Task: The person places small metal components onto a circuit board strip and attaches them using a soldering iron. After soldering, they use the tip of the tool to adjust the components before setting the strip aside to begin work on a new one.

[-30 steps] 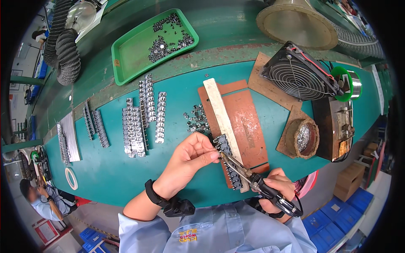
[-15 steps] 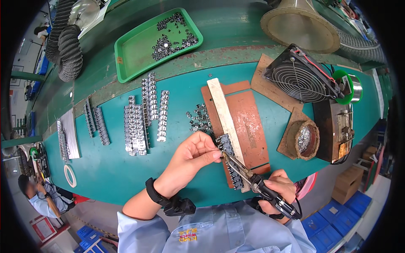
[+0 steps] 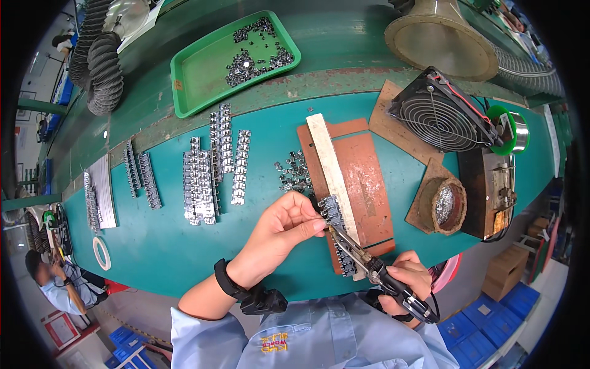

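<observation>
Soldering iron (image 3: 376, 268) slanted, tip up-left; component strip (image 3: 332, 210) steeper.

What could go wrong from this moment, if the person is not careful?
The left hand is right beside the tip of the soldering iron in the right hand; if hot, it could burn the fingers.
A slip might also mark the circuit strip under the tip.
Loose metal parts lie just beyond the left hand, so a sweep could scatter them.

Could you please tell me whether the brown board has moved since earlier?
No, the brown board keeps its place relative to the fan; the view shifted.
</observation>
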Action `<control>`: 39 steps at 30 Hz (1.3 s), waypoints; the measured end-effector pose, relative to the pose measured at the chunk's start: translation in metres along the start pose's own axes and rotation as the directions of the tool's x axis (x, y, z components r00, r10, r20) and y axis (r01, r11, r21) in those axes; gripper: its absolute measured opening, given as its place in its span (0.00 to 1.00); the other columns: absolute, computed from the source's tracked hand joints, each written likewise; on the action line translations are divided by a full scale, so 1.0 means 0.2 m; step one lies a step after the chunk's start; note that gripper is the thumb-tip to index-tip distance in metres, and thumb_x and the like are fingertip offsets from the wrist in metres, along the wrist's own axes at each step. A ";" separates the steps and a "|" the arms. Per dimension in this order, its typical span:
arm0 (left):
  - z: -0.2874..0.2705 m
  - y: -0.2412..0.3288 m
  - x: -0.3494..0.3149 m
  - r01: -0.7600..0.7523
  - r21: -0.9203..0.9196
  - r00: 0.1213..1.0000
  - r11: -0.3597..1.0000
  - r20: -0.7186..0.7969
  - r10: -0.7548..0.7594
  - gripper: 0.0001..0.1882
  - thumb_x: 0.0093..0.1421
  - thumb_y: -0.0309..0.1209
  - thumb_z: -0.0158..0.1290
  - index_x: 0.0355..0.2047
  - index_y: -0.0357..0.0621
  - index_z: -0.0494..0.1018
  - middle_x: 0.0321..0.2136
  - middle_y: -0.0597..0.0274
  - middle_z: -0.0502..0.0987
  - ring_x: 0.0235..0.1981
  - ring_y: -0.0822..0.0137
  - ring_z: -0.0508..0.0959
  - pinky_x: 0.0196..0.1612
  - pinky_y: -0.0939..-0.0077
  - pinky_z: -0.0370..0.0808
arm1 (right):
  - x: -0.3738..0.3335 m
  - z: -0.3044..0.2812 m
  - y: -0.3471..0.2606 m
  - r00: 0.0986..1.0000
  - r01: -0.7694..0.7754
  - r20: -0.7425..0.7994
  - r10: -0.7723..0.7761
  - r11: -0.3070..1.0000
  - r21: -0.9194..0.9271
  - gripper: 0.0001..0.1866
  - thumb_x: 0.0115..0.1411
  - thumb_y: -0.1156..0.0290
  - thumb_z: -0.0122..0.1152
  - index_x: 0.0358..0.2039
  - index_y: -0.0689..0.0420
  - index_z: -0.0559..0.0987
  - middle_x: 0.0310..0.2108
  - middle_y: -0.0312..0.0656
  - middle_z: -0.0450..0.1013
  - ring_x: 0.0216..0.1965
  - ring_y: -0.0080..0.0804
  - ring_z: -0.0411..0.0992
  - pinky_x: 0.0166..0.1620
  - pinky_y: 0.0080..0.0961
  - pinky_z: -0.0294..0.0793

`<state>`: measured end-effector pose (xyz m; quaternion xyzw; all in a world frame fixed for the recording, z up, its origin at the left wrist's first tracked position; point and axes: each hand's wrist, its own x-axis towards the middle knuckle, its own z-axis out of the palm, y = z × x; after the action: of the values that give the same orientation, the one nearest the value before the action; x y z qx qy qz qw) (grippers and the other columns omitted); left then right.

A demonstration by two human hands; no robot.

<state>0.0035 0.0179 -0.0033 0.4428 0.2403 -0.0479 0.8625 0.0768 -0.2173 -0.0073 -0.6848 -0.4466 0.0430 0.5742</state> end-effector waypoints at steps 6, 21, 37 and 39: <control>0.00 0.00 0.00 -0.010 0.006 1.000 1.000 -0.001 0.010 0.07 0.54 0.21 0.51 0.29 0.43 0.63 0.26 0.66 0.72 0.29 0.75 0.73 0.36 0.84 0.69 | 0.01 -0.01 -0.01 0.999 0.012 0.032 -0.011 1.000 -0.016 0.21 0.41 0.66 0.66 0.35 0.63 0.74 0.16 0.34 0.72 0.14 0.25 0.65 0.28 0.21 0.65; 0.00 -0.01 0.00 -0.030 -0.017 0.999 0.999 0.017 0.030 0.07 0.54 0.21 0.51 0.29 0.42 0.64 0.26 0.65 0.72 0.30 0.75 0.73 0.36 0.83 0.69 | -0.24 0.03 0.02 0.957 -0.100 -0.275 0.093 0.995 -0.013 0.27 0.51 0.58 0.57 0.47 0.58 0.61 0.25 0.43 0.67 0.22 0.29 0.65 0.31 0.29 0.64; -0.08 0.11 -0.03 -0.224 0.940 0.780 0.257 0.015 0.625 0.07 0.47 0.19 0.53 0.28 0.39 0.70 0.24 0.61 0.70 0.26 0.65 0.72 0.29 0.76 0.66 | -0.47 -0.08 -0.05 0.850 -0.401 -0.513 0.122 0.782 -0.477 0.21 0.55 0.63 0.48 0.47 0.59 0.61 0.47 0.51 0.58 0.46 0.39 0.61 0.48 0.33 0.61; -0.08 0.09 -0.02 -0.234 0.942 0.781 0.239 0.036 0.624 0.07 0.45 0.19 0.53 0.27 0.39 0.70 0.24 0.60 0.69 0.25 0.63 0.71 0.28 0.75 0.66 | -0.45 -0.07 -0.06 0.829 -0.424 -0.540 0.147 0.795 -0.434 0.21 0.53 0.65 0.52 0.46 0.58 0.63 0.44 0.52 0.60 0.43 0.41 0.63 0.48 0.33 0.61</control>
<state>-0.0008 0.0405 0.0046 0.8894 0.1870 0.1508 0.3888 0.0238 -0.2888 -0.0338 -0.8671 -0.1715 -0.1655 0.4374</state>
